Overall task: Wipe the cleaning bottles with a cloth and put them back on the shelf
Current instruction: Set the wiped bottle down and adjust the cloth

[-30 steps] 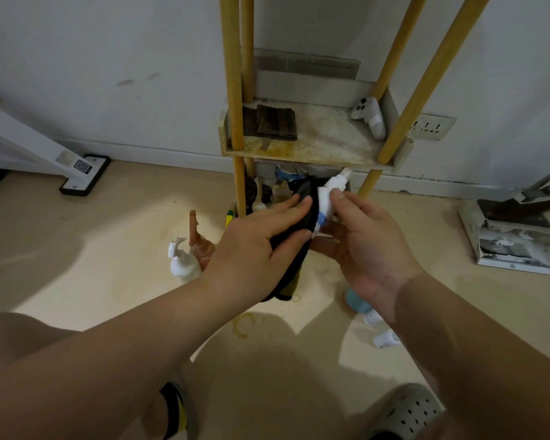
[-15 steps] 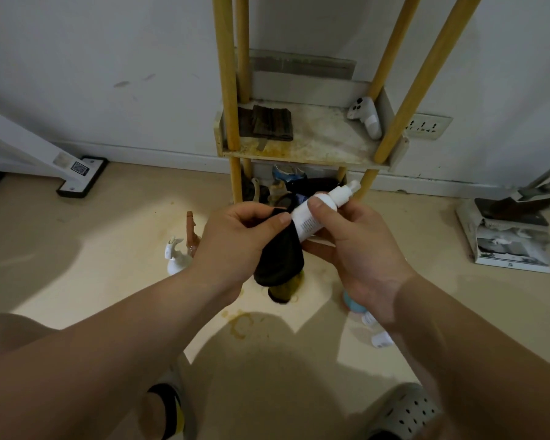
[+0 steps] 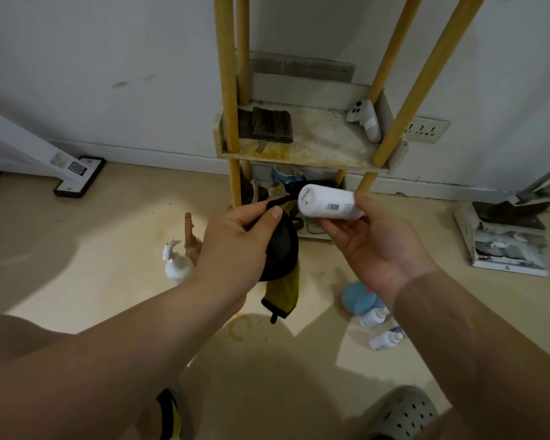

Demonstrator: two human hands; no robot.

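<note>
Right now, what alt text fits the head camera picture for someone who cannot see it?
A person's right hand holds a white bottle on its side while the left hand grips a black and yellow cloth beside it, before a wooden shelf. Several other bottles are on the floor.

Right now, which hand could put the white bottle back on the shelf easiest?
Probably the right hand: it holds the white bottle, close in front of the shelf. The left hand is busy gripping the cloth.
</note>
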